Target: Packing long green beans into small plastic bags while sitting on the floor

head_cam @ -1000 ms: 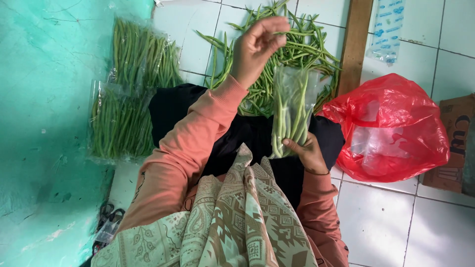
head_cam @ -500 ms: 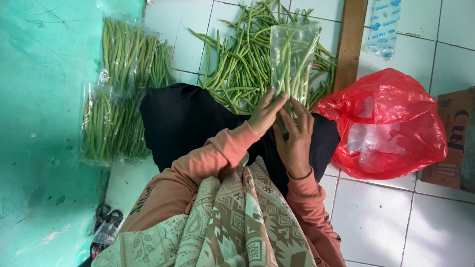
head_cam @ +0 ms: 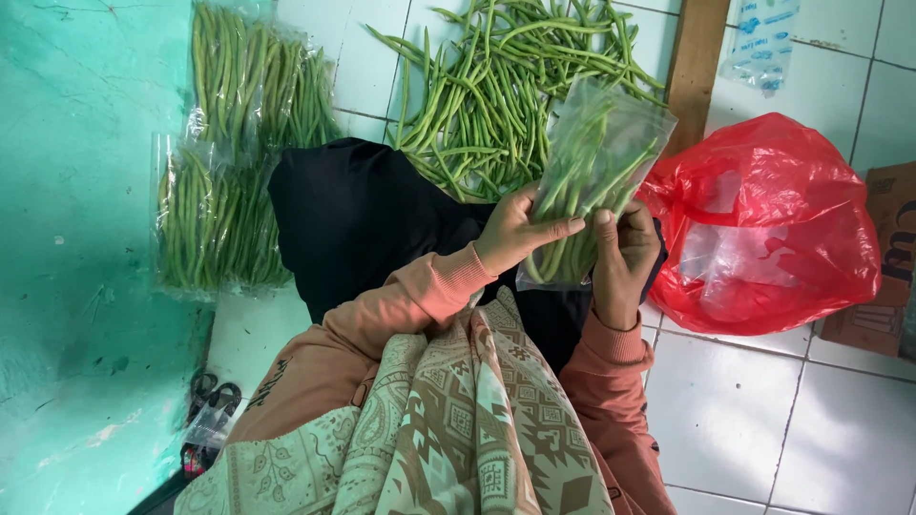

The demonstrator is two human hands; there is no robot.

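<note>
I hold a clear plastic bag of green beans (head_cam: 592, 172) upright over my lap, its open top tilted to the right. My left hand (head_cam: 520, 229) grips the bag's lower left side, thumb across the front. My right hand (head_cam: 625, 257) clasps its lower right side, thumb up against the plastic. Just beyond the bag, a loose pile of green beans (head_cam: 496, 86) lies on the white tiled floor (head_cam: 735, 420). Black cloth (head_cam: 353, 219) covers my lap under the hands.
Two filled clear bags of beans (head_cam: 239, 153) lie at the left by the turquoise wall (head_cam: 86, 238). A red plastic bag (head_cam: 763, 229) sits at the right, a cardboard box (head_cam: 883, 267) beyond it. A wooden strip (head_cam: 695, 67) stands behind. Sandals (head_cam: 205, 420) rest lower left.
My left hand came down from the bean pile and joined the right on the bag. The bag rose from my lap, then settled a little lower and tilted.
</note>
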